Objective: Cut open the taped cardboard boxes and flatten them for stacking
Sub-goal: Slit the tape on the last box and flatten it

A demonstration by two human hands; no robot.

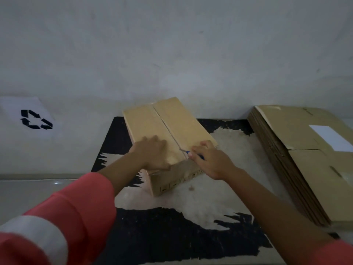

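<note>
A closed brown cardboard box (183, 123) stands on a worn black mat (172, 236), its taped centre seam running away from me. My left hand (152, 153) lies flat on the box's top, left of the seam, fingers spread. My right hand (212, 159) grips a blue-handled cutter (188, 152) whose thin blade meets the seam at the box's near edge. The tape along the seam looks split further back.
A tall stack of flattened cardboard boxes (305, 150) lies at the right, one with a white label. A white sheet with a black recycling symbol (35, 119) lies at the left by the wall. The pale wall rises right behind the box.
</note>
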